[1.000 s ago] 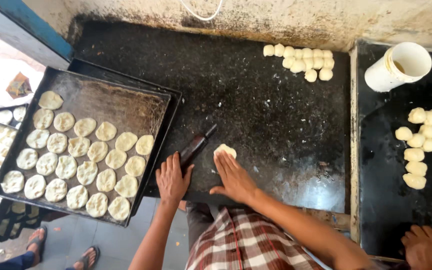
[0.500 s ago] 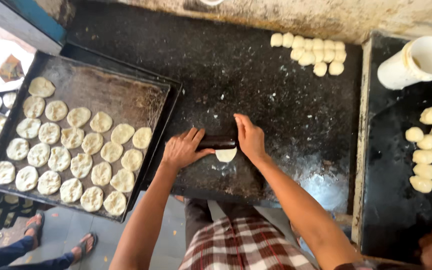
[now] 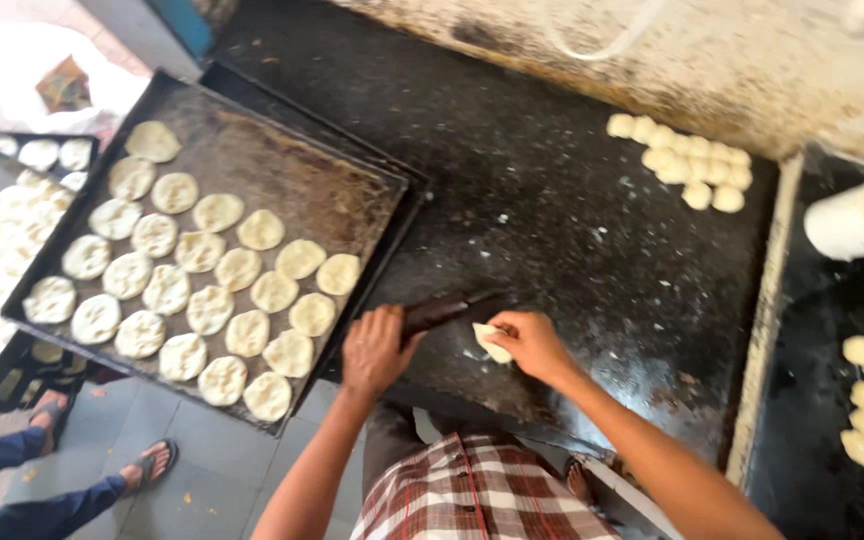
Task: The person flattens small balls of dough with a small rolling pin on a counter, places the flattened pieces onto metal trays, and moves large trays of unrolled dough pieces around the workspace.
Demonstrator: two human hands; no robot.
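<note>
While pinched: dough disc (image 3: 492, 342) inside right grip (image 3: 532, 345).

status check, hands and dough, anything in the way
Left hand grips dark rolling pin. Right hand pinches flat dough piece off black worktop. Tray of flattened rounds at left, nothing in the way.

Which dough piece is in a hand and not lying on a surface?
The flattened piece pinched by the right hand; the tray's discs and far dough balls lie untouched.
</note>
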